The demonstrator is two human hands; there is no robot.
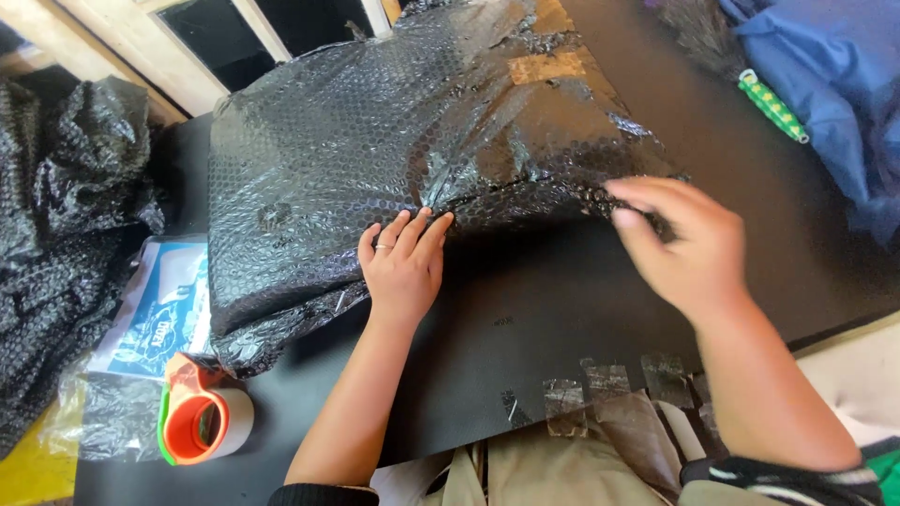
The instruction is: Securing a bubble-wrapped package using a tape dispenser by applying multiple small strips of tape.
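A large object wrapped in black bubble wrap (pixel 375 150) lies across a black table (pixel 525 328). My left hand (pixel 403 267) rests flat on the table with its fingertips at the wrap's near edge, a ring on one finger. My right hand (pixel 684 244) is at the wrap's right corner, its fingers curled on the torn edge; it is blurred. Clear tape patches and a brown tape strip (pixel 548 66) show on the wrap.
An orange tape dispenser with a clear tape roll (pixel 202 417) stands at the table's near left beside a blue and white packet (pixel 164 309). More black bubble wrap (pixel 66 234) is heaped at left. Several tape pieces (pixel 609 379) hang off the near edge. Blue cloth (pixel 834 84) lies at far right.
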